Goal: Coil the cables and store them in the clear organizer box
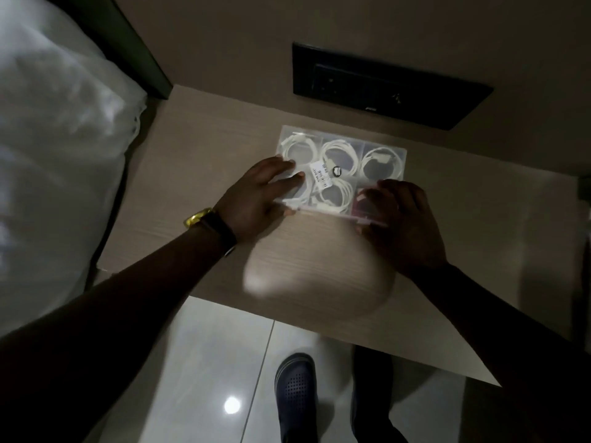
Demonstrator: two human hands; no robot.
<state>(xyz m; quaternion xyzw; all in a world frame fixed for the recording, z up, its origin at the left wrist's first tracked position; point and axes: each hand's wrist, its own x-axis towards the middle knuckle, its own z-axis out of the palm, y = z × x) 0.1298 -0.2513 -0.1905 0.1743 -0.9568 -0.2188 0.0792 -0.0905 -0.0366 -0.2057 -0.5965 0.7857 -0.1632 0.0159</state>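
Note:
The clear organizer box [396, 155] lies flat on the pale wooden table [198, 174], its lid down. Coiled white cables [339, 151] fill several compartments under the lid, and a label [321, 174] sits on the lid's middle. My left hand [259, 196] rests flat on the box's near left part, fingers spread over the lid and thumb at the front edge. My right hand [406, 225] covers the near right corner, fingertips on the lid and thumb at the front edge. A dark reddish item [364, 207] shows through that corner compartment.
A black wall panel [383, 87] sits behind the table. White bedding [57, 155] lies to the left. The table's near edge runs above a glossy tiled floor [217, 362], where a dark shoe [295, 391] stands.

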